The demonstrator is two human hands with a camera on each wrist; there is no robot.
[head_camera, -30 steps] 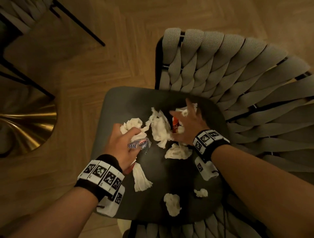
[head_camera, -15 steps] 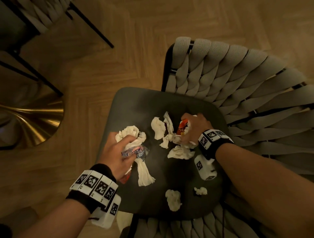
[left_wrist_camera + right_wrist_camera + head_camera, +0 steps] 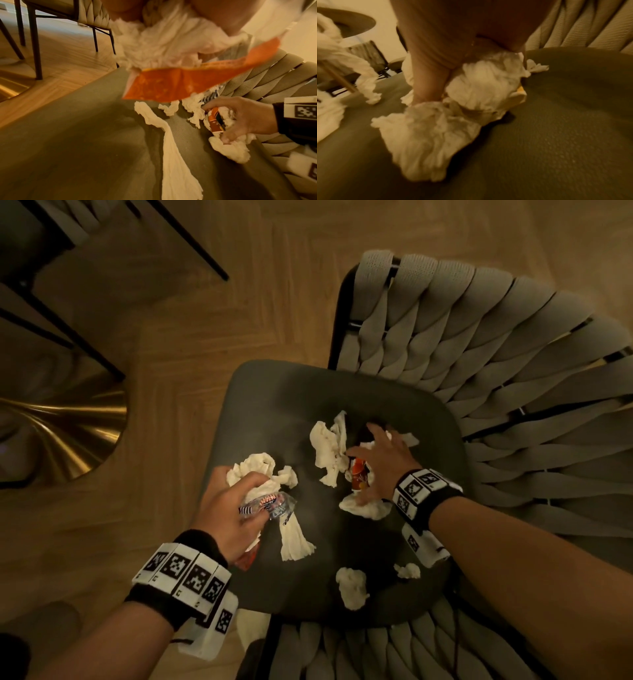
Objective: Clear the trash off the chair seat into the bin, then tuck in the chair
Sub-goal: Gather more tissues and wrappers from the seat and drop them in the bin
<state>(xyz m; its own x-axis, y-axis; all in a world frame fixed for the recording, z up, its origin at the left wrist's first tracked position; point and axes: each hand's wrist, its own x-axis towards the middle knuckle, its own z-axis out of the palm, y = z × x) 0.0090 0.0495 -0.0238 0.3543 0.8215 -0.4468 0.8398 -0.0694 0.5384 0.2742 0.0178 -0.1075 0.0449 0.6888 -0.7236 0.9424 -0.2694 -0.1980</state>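
1. Nearest the person, two small tissue balls (image 3: 351, 587) lie loose at the front edge of the chair seat (image 3: 274, 405), untouched. No bin shows in any view.
2. The step in hand is gathering trash; I judge it about half done, since several pieces are on the seat.
3. The left hand (image 3: 227, 510) hovers over the seat's left side, fingers curled round a tissue wad (image 3: 257, 474), a clear striped wrapper (image 3: 267, 505) and an orange wrapper (image 3: 180, 83); one long tissue (image 3: 294, 539) hangs from the bundle onto the seat.
4. Farther in, the right hand (image 3: 380, 463) is palm down, fingers spread and bent over a pile of tissues (image 3: 329, 446) and an orange packet (image 3: 359, 474), thumb pressing a tissue (image 3: 366, 506). It is not closed on them yet.
5. The next move probably calls for the right fingers to close, raking the pile together, then collecting the front balls before seeking the bin.
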